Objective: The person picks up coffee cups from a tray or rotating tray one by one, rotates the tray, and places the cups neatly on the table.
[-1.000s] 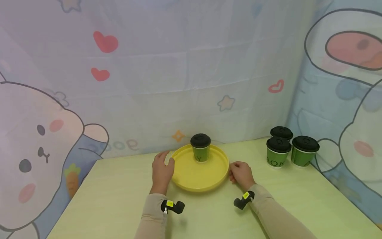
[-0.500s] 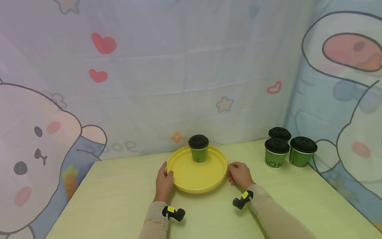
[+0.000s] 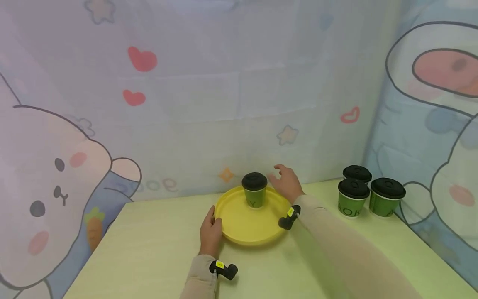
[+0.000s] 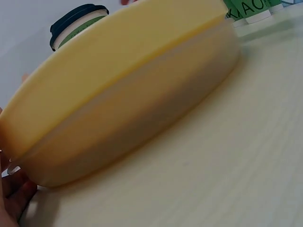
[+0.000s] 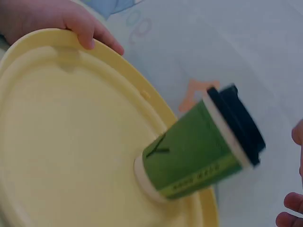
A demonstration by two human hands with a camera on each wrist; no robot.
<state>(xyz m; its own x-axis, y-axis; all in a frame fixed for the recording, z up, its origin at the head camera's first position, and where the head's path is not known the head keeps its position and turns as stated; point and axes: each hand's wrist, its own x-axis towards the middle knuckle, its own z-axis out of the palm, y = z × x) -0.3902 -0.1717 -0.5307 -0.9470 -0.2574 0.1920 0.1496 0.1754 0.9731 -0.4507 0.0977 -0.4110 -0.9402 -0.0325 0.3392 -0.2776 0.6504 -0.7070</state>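
A round yellow tray [image 3: 242, 228] lies on the table. On its far part stands a green paper cup [image 3: 255, 197] with a black lid, upright. My left hand [image 3: 210, 234] grips the tray's left rim; in the right wrist view, the left thumb [image 5: 85, 35] lies over that rim. My right hand [image 3: 286, 182] hovers above the tray's far right edge, beside the cup and apart from it, its fingers loosely bent around nothing. Only some of its fingertips [image 5: 294, 202] show in the right wrist view. The left wrist view shows the tray's outer side [image 4: 137, 104] up close.
To the right, 3 more green lidded cups stand grouped near the table's far right corner: a front one [image 3: 352, 201], a right one [image 3: 386, 199] and one behind [image 3: 357, 172]. A cartoon-printed cloth [image 3: 205, 104] hangs behind the pale table [image 3: 157, 249].
My left hand came in to the tray's left rim and took hold of it. My right hand left the spot at the right rim and rose forward toward the cup.
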